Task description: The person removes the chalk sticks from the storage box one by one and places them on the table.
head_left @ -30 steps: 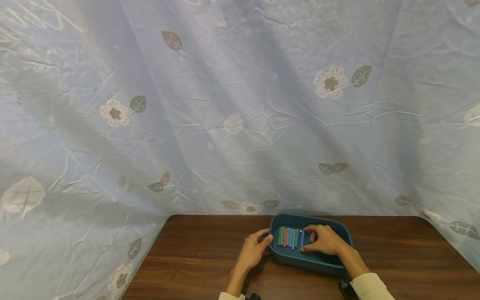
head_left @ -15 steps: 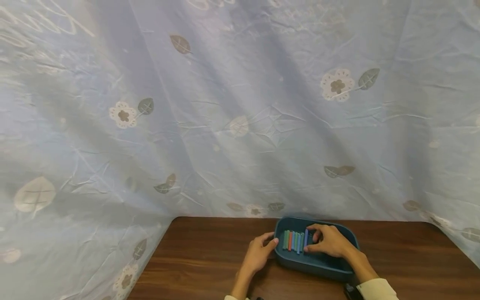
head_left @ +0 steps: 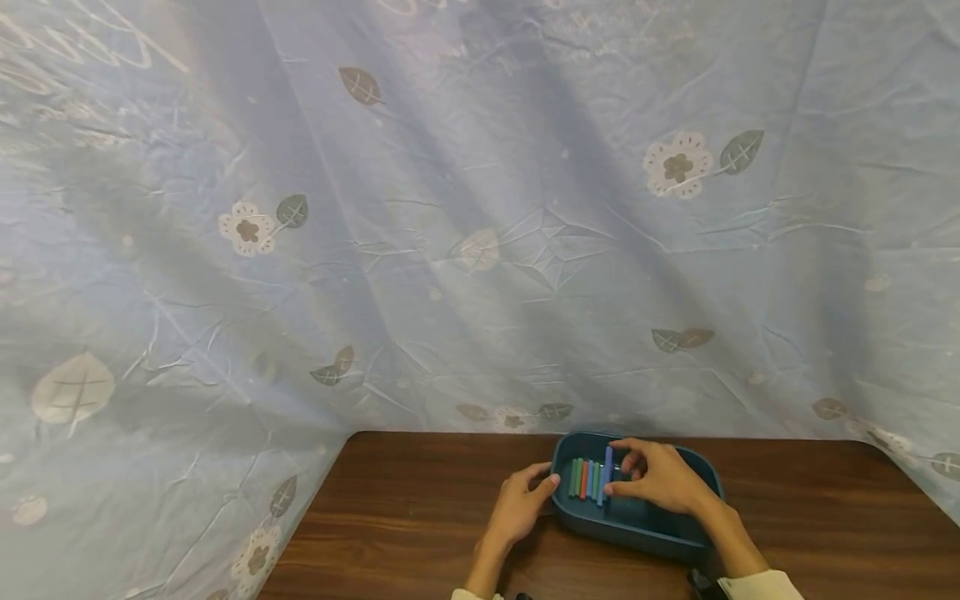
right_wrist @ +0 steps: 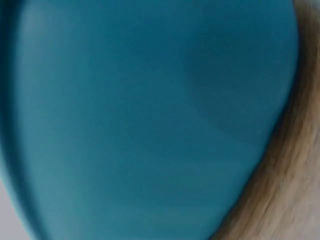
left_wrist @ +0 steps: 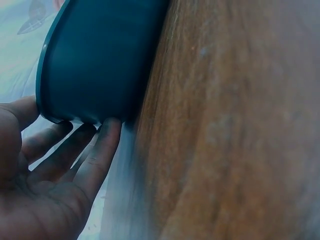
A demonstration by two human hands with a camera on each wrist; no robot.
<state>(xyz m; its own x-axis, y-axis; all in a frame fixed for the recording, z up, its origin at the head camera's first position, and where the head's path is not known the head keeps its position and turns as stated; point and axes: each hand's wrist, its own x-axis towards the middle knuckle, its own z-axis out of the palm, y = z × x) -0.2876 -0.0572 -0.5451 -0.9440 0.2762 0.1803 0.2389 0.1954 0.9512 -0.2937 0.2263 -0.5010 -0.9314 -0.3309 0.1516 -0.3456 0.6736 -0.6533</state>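
Note:
My right hand (head_left: 663, 479) pinches a slim blue stick (head_left: 607, 467) by its two ends, between thumb and forefinger. It holds the stick inside a dark teal plastic tub (head_left: 637, 533). Just left of the held stick, a side-by-side row of green, red and blue sticks (head_left: 585, 479) lies on the tub's floor. My left hand (head_left: 516, 504) grips the tub's left end, its thumb over the rim. In the left wrist view, the fingertips (left_wrist: 111, 127) of that hand press against the outer wall. The right wrist view shows only the tub's outer wall (right_wrist: 150, 120) up close; the hand is hidden there.
The tub stands on a dark brown wood-grain table (head_left: 420, 508), near its back edge. Behind and to the left hangs a pale blue cloth (head_left: 420, 317) with leaf and flower prints. A black wrist strap (head_left: 705, 583) is at the right sleeve.
The right hand has brought the blue stick up and leftward, close to the row. My left hand stays at the tub's end. The head view has shifted slightly.

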